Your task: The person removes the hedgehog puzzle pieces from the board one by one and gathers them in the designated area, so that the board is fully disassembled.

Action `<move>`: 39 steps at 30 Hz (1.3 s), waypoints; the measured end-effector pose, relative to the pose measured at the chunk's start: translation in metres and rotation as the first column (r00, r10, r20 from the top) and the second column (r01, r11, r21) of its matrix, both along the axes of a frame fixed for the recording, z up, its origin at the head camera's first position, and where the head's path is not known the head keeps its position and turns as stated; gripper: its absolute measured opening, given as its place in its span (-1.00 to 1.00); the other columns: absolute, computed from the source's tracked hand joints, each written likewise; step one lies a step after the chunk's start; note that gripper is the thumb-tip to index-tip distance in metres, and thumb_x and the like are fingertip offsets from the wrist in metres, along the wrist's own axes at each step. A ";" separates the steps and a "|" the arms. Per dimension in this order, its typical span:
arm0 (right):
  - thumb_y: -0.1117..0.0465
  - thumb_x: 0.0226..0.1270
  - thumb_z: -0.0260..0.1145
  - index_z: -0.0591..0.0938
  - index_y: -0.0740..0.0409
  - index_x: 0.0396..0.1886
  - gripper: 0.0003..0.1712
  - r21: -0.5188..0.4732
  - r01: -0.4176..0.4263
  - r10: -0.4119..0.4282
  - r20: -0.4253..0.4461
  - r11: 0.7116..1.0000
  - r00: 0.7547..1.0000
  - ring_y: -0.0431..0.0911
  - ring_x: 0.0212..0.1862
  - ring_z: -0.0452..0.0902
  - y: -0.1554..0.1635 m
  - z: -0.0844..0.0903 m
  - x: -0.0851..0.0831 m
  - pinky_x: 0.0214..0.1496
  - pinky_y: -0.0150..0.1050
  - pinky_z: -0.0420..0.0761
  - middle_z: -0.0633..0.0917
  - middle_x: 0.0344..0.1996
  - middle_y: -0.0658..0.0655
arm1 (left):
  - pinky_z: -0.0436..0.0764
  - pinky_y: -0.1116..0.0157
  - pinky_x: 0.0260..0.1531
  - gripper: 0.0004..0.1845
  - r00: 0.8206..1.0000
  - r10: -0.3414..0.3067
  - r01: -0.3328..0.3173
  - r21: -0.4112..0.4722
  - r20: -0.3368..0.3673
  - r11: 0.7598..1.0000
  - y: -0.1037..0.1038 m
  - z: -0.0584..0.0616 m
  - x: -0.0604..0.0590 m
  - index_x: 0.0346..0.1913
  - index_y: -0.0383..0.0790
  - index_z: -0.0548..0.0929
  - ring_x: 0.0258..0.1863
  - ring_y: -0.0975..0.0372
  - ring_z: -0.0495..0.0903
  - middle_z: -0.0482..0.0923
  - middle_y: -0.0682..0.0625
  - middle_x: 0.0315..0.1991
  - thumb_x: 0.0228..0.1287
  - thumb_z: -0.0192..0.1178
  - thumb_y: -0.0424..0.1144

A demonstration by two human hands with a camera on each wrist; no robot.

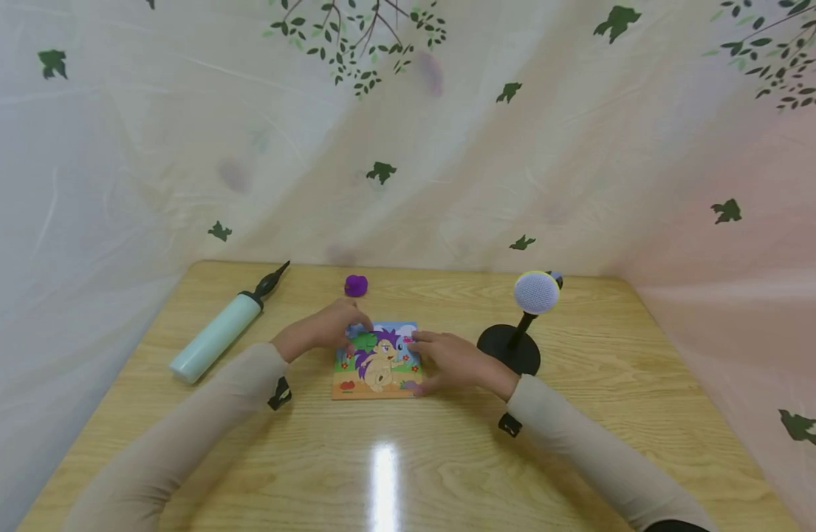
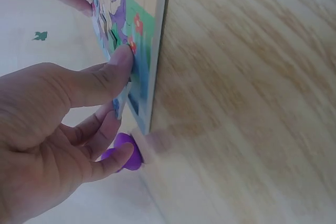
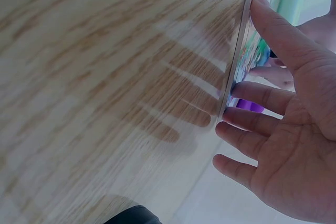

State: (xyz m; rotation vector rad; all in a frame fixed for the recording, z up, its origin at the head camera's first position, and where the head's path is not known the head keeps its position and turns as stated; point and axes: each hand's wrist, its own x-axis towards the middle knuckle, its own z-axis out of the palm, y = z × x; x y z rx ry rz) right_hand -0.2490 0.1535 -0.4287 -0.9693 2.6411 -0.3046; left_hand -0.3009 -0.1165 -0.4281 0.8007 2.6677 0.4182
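A picture puzzle [image 1: 377, 360] is pressed flat by the open left hand [image 1: 328, 327] and open right hand [image 1: 450, 360]; nothing is gripped. A loose piece could be popped out by uneven finger pressure.

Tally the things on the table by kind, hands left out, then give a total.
Picture puzzle boards: 1
Hand pumps: 1
Small purple things: 1
Microphones on a stand: 1
Total: 4

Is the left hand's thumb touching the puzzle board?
Touching. The left wrist view shows the left hand pressing its thumb tip flat on the puzzle board.
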 end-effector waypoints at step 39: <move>-0.18 0.20 0.51 0.42 0.20 0.48 -0.04 -0.005 -0.002 0.002 0.009 1.000 1.000 0.23 0.53 0.25 0.002 0.000 0.002 0.57 0.13 0.25 0.31 0.54 0.26 | 0.59 0.14 -0.14 -0.43 0.946 -0.058 0.105 0.132 -0.319 0.986 -0.051 0.015 0.028 0.22 -0.25 0.68 -0.14 0.08 0.48 0.53 -0.22 -0.03 0.07 0.50 -0.37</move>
